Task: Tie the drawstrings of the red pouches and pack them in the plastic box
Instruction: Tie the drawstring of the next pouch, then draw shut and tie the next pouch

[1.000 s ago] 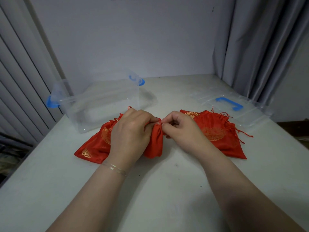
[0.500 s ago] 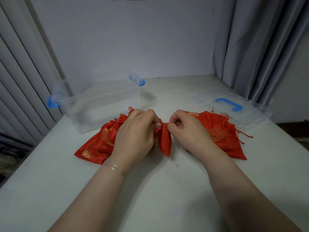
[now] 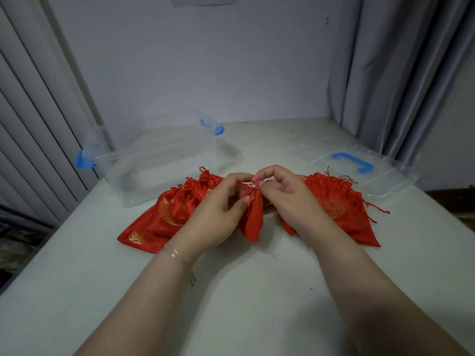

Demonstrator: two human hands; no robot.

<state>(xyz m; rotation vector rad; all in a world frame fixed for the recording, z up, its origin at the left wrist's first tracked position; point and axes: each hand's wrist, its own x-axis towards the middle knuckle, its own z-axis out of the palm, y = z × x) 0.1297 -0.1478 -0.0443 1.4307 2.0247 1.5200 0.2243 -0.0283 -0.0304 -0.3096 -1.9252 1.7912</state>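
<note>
Right now we see both hands meeting at the gathered neck of 1 small red satin drawstring pouch (image 3: 253, 219), held just above the white surface (image 3: 244, 291) w/ its body hanging down between the wrists. Our left hand (image 3: 218, 214) curls round the pouch's neck, thumb pressed vs. the bunched fabric, index finger arched over the top. Our right hand (image 3: 285, 194) pinches the thin red drawstring (image 3: 253, 183) at the very top w/ thumb & index fingertips; its other fingers are loosely bent. A thin clear bracelet (image 3: 177, 255) sits on the left wrist.

Behind the left hand lies a pile of red satin pouches w/ gold embroidery (image 3: 164, 217), flat on the surface, gathered tops pointing away from us. Behind the right hand lies a 2nd pile of red embroidered pouches (image 3: 341, 206), cords trailing off to the right. We can't tell how many are in either pile.

Further back on the left stands the clear plastic storage box w/ blue latches (image 3: 159, 163), open on top, just beyond the left pile; we see no pouch in it. Its clear plastic lid w/ a blue handle (image 3: 359, 168) lies flat at back right, near the grey curtain (image 3: 398, 73). Pale vertical slats (image 3: 30, 111) run down the left edge.
</note>
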